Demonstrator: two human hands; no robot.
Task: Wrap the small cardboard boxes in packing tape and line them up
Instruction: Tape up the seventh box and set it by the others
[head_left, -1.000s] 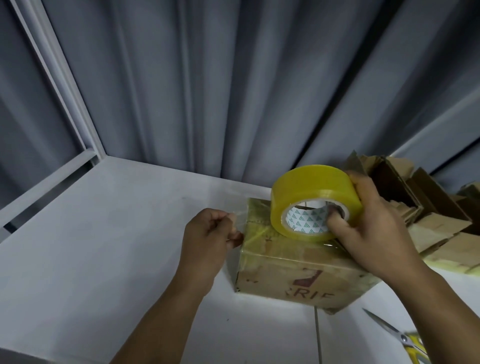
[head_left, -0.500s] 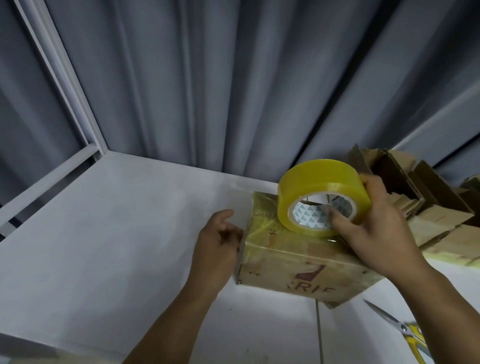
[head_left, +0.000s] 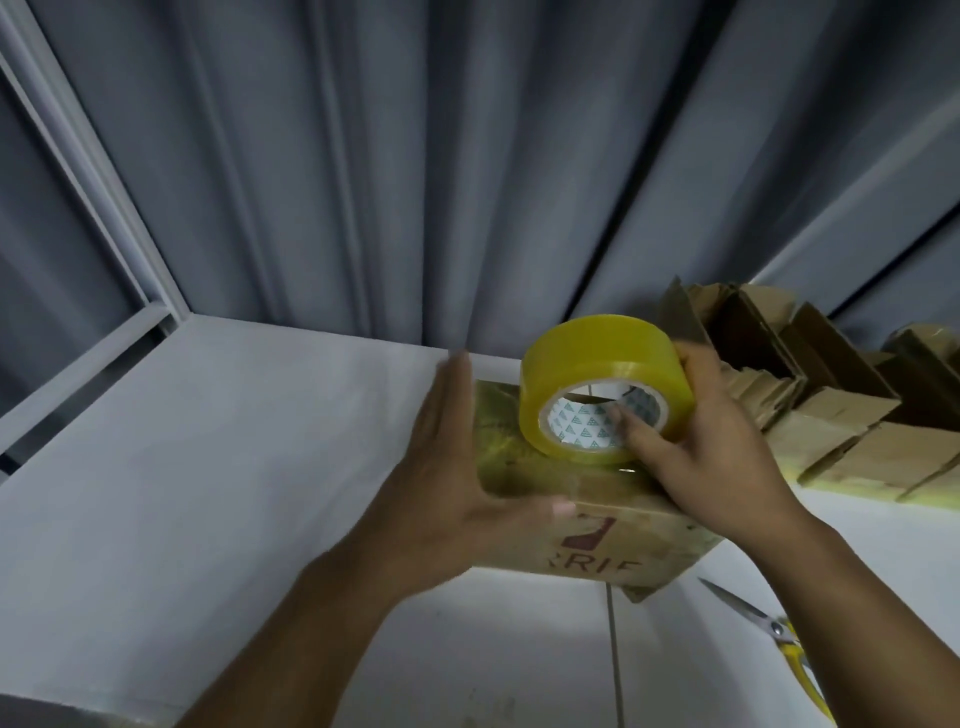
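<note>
Two hands work on one box. Nearest the camera, in front of the box and to its right, scissors (head_left: 753, 618) lie on the white counter (head_left: 234, 467), handy for the cut. The box (head_left: 613, 545) sits mid-counter, its top and left part glossy w/ tape. The left hand (head_left: 447, 483) has a wide grip: fingers straight and flat against the box's left side, thumb along the front top edge. The right hand (head_left: 717, 467) grips the tape roll (head_left: 597, 353), which stands on edge on the box top, thumb in the core and fingers round the outside.

The step, I judge, is smoothing the strip down the left side. To do it well, press w/ the whole palm from the top edge downward, so no bubbles form. Hold the roll firm so the strip is tight and approx. square to the box edges.

Behind the box, to its right, more cardboard boxes (head_left: 841, 431) lie in a pile. Farther back hangs a grey curtain (head_left: 467, 156).
</note>
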